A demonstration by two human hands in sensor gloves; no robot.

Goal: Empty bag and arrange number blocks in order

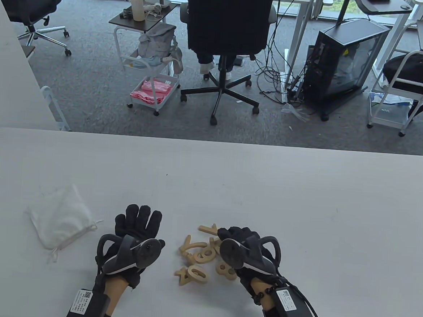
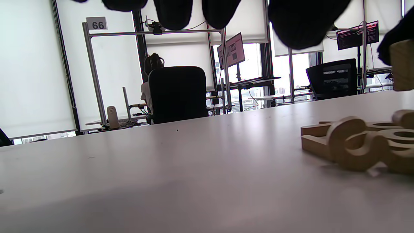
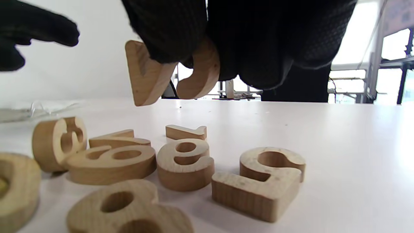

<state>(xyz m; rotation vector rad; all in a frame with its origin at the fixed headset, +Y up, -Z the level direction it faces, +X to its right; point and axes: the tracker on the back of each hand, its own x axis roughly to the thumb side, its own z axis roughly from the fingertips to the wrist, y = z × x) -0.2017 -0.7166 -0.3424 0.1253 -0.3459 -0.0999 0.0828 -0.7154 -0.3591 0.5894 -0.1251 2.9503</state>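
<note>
Several wooden number blocks [image 1: 198,256] lie in a loose pile on the white table [image 1: 303,194], also seen in the right wrist view [image 3: 184,168] and at the right of the left wrist view [image 2: 359,145]. My right hand [image 1: 236,238] hovers over the pile and pinches one wooden number block [image 3: 152,76] above the table. My left hand [image 1: 140,220] lies flat and spread on the table left of the pile, holding nothing. The white drawstring bag [image 1: 60,220] lies slack at the left.
The table's far edge [image 1: 212,142] faces an office floor with a black chair [image 1: 226,29], carts and a computer case [image 1: 343,62]. Bare tabletop stretches behind and to the right of the pile.
</note>
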